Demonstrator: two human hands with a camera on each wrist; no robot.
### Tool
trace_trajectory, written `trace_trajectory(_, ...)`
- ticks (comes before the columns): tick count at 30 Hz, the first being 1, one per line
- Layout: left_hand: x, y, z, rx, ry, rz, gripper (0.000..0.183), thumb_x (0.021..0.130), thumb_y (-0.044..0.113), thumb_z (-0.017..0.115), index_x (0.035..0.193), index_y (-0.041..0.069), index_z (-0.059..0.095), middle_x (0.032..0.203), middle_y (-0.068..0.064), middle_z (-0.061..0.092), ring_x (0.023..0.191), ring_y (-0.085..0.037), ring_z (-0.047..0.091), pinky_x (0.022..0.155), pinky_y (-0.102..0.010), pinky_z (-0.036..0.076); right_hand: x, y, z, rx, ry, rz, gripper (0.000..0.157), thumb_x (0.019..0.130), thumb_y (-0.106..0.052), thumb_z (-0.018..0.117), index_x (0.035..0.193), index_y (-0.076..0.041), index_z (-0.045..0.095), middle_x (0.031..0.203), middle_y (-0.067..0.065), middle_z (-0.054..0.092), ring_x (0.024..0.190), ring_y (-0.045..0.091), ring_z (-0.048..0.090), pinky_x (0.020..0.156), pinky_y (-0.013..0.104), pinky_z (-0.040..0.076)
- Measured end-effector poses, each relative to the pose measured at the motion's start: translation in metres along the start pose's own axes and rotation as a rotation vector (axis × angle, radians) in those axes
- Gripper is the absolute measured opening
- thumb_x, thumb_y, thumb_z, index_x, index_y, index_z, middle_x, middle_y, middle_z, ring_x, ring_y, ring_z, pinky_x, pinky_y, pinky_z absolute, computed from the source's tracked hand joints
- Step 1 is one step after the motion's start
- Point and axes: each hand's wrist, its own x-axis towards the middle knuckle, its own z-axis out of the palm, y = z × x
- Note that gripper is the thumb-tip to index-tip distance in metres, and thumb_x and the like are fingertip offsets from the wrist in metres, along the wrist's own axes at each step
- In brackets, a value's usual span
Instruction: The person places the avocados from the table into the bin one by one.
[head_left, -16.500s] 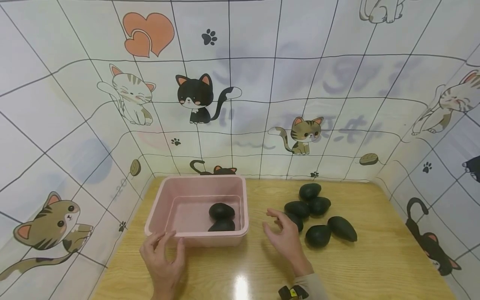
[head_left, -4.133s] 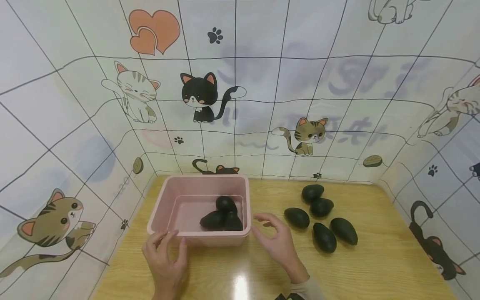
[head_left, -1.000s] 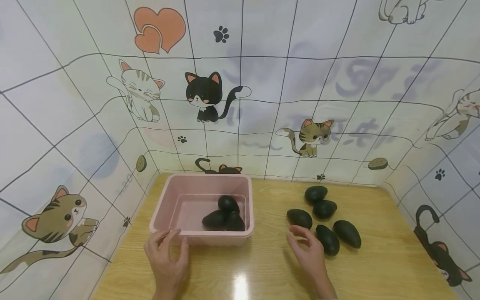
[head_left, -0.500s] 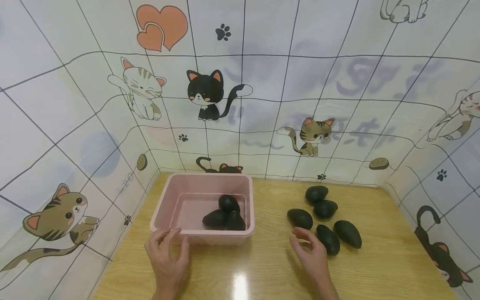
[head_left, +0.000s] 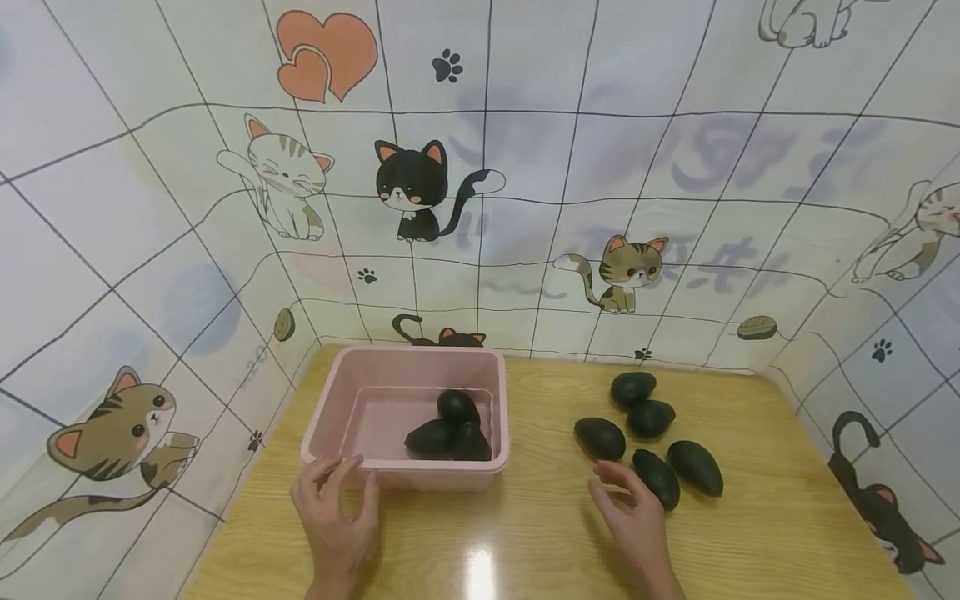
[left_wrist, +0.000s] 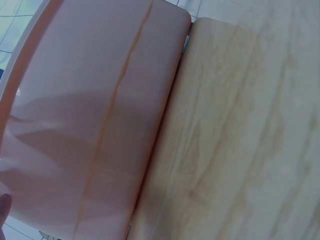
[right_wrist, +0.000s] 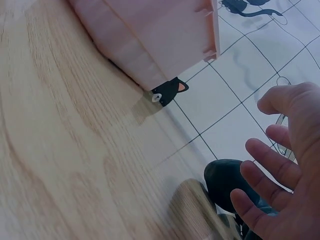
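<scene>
My left hand (head_left: 336,521) holds the near left rim of a pink plastic bin (head_left: 435,479), its fingertips at the rim and the thumb low against the front wall. In the left wrist view one fingertip (left_wrist: 5,205) shows beside that wall. Three dark green avocados (head_left: 431,438) lie in the bin's right part. To the right, my right hand (head_left: 633,521) hovers with loosely bent fingers and nothing between them. Its fingertips overlap the lower edge of one avocado (head_left: 656,477) and come just below another avocado (head_left: 600,437). The right wrist view shows an avocado (right_wrist: 225,182) beyond the fingers.
More avocados (head_left: 651,418) lie behind and to the right of the right hand on the wooden table (head_left: 540,533). A cloth printed with cats and a grid (head_left: 517,233) stands around the back and both sides. The bin sits close to the back edge.
The bin holds three avocados, up from two, and fewer lie on the table. My right hand has come from the bin to the avocados and drawn slightly nearer me; the left stays.
</scene>
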Motion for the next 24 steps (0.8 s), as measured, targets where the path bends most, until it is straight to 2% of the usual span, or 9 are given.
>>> trace_trajectory(6, 0.001, 0.0, -0.001, 0.005, -0.007, 0.003, 0.033, 0.085, 0.026, 0.074, 0.106, 0.001, 0.077, 0.113, -0.029, 0.06, 0.111, -0.044, 0.049, 0.113, -0.022, 0.025, -0.003, 0.0, -0.006, 0.015, 0.038, -0.026, 0.025, 0.093, -0.002, 0.078, 0.118, 0.001, 0.074, 0.112, 0.014, 0.077, 0.1, 0.001, 0.067, 0.082, 0.014, 0.057)
trace_trajectory(10, 0.001, -0.001, 0.0, 0.0, 0.0, 0.006, 0.032, 0.084, 0.025, 0.074, 0.106, 0.001, 0.077, 0.112, -0.029, 0.06, 0.111, -0.044, 0.049, 0.114, -0.023, 0.024, -0.003, 0.001, -0.011, 0.01, 0.099, -0.006, 0.02, 0.094, -0.001, 0.076, 0.114, -0.001, 0.075, 0.105, 0.003, 0.078, 0.093, -0.003, 0.068, 0.079, 0.011, 0.055)
trace_trajectory(15, 0.001, -0.001, 0.0, 0.006, -0.002, 0.007, 0.032, 0.086, 0.027, 0.073, 0.106, 0.002, 0.078, 0.112, -0.029, 0.06, 0.11, -0.044, 0.049, 0.111, -0.022, 0.026, -0.002, 0.003, -0.017, -0.018, 0.172, 0.019, 0.018, 0.095, -0.002, 0.076, 0.112, -0.005, 0.077, 0.1, -0.013, 0.075, 0.092, -0.006, 0.066, 0.082, 0.007, 0.051)
trace_trajectory(18, 0.001, 0.0, -0.001, 0.007, -0.001, 0.013, 0.033, 0.088, 0.029, 0.073, 0.105, 0.002, 0.078, 0.112, -0.029, 0.06, 0.109, -0.044, 0.05, 0.109, -0.022, 0.026, -0.001, 0.005, -0.019, -0.013, 0.199, 0.014, 0.019, 0.094, -0.001, 0.077, 0.113, -0.004, 0.077, 0.098, -0.017, 0.073, 0.09, -0.007, 0.066, 0.081, 0.006, 0.05)
trace_trajectory(21, 0.001, 0.0, -0.001, 0.007, 0.002, 0.022, 0.035, 0.091, 0.033, 0.071, 0.105, 0.002, 0.078, 0.111, -0.029, 0.06, 0.109, -0.044, 0.05, 0.11, -0.023, 0.025, 0.0, 0.008, -0.021, -0.006, 0.229, -0.017, 0.019, 0.093, 0.001, 0.077, 0.112, -0.002, 0.077, 0.096, -0.018, 0.073, 0.088, -0.007, 0.066, 0.079, 0.005, 0.05)
trace_trajectory(24, 0.002, 0.001, -0.001, 0.008, 0.002, 0.027, 0.037, 0.093, 0.035, 0.07, 0.105, 0.002, 0.077, 0.111, -0.029, 0.061, 0.109, -0.044, 0.049, 0.112, -0.023, 0.024, 0.002, 0.013, -0.022, -0.026, 0.302, -0.086, 0.017, 0.09, 0.003, 0.077, 0.107, -0.002, 0.078, 0.092, -0.02, 0.073, 0.083, -0.008, 0.065, 0.076, 0.005, 0.049)
